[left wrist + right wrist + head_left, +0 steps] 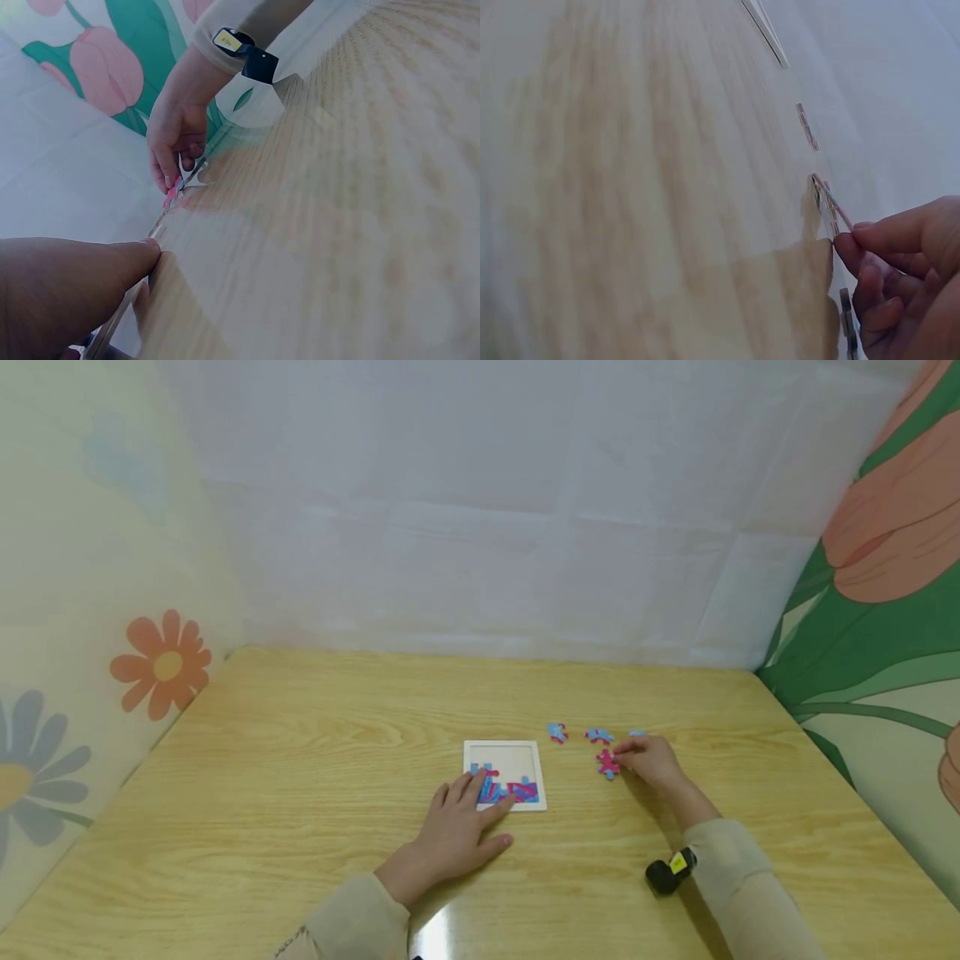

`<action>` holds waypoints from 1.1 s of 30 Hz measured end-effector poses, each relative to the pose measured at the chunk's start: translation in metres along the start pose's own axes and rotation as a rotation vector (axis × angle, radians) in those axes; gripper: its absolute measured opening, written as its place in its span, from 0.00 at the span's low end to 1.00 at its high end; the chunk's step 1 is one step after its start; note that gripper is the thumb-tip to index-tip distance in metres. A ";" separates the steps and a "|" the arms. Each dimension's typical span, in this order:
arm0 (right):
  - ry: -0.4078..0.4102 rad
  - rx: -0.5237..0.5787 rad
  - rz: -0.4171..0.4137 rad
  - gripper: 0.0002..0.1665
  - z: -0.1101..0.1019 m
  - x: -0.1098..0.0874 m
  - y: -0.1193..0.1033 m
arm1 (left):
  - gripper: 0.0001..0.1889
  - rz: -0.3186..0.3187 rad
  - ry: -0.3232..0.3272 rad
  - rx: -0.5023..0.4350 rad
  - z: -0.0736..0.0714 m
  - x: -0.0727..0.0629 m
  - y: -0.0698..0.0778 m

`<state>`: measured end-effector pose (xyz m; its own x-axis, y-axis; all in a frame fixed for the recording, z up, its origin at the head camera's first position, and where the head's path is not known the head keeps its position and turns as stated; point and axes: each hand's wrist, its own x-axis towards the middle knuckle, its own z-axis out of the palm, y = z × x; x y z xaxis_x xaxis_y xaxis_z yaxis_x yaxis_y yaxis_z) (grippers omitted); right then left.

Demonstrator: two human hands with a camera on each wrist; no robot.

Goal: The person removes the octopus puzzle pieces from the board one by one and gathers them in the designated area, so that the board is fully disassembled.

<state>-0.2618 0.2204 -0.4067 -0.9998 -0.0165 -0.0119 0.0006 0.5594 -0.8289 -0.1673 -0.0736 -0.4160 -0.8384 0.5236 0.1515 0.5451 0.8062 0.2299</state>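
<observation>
My right hand [654,762] pinches a pink jigsaw piece [607,764] between thumb and finger; in the right wrist view the piece [834,204] is tilted, one edge up off the table. A white square puzzle frame [542,777] lies left of it, its lower part filled with blue, pink and purple pieces [525,792]. My left hand [456,835] rests on the frame's lower left, fingers spread, hiding part of the pieces there. From the left wrist view the left thumb [135,259] lies by the frame's edge.
Behind the pinched piece lie more loose pieces: one blue and pink piece [557,732], another blue and pink piece [599,736], and a blue piece [637,733] partly behind the right hand. A white sheet [480,527] hangs along the back of the wooden table [337,718].
</observation>
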 end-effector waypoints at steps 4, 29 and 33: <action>0.010 0.005 0.010 0.09 0.000 0.000 0.000 | 0.26 -0.001 -0.001 -0.004 0.000 0.000 0.000; 0.031 -0.071 -0.092 0.09 -0.001 0.002 -0.014 | 0.32 -0.022 0.027 -0.001 0.002 0.002 -0.001; 0.028 -0.065 -0.087 0.09 0.005 0.002 -0.024 | 0.36 -0.045 0.021 -0.015 0.002 0.003 -0.001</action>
<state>-0.2635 0.2031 -0.3897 -0.9962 -0.0446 0.0747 -0.0864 0.6098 -0.7878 -0.1706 -0.0723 -0.4175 -0.8617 0.4813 0.1607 0.5073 0.8243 0.2515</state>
